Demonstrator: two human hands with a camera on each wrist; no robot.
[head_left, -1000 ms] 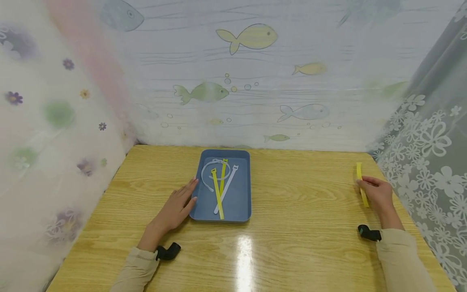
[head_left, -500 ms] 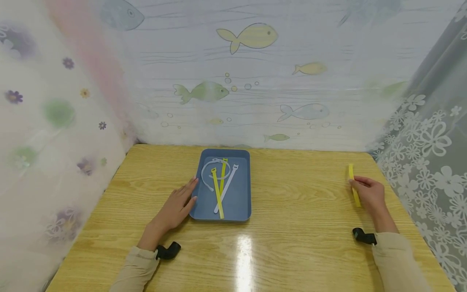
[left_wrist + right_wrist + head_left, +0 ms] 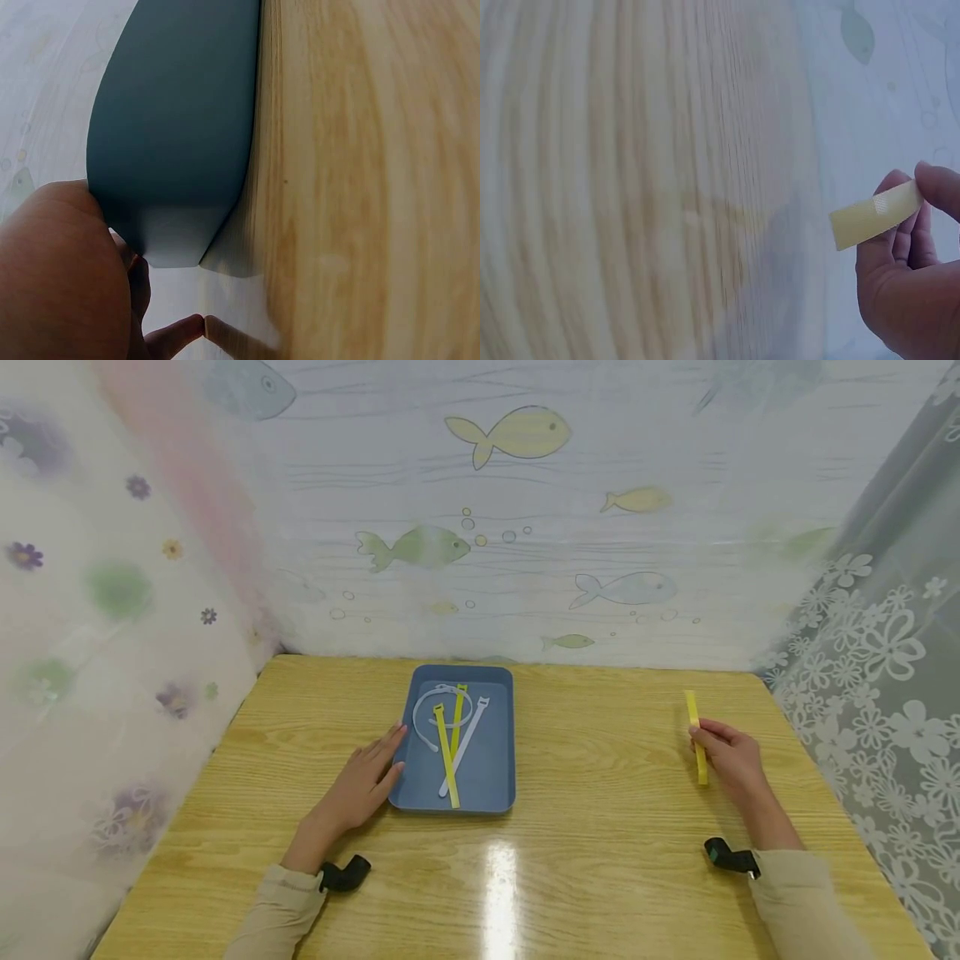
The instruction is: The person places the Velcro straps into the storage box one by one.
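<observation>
The person's right hand pinches a yellow strap between thumb and fingers, holding it upright above the right side of the wooden desk, well apart from the blue tray. In the right wrist view only one short end of the strap pokes out past the fingertips, so the grip sits near that end.

The left hand lies flat on the desk with its fingers straight, the fingertips touching the tray's left wall; it grips nothing. The left wrist view shows the hand right against the tray's rounded corner.

Inside the tray lie two more yellow straps, a straight white strap and a white strap curled into a loop, crossing one another.

If the held strap is to join these, the pinch should probably stay firm but light so the strap does not fold, and it likely goes best laid lengthwise along the tray. The flat left hand looks well placed to stop the tray sliding.
</observation>
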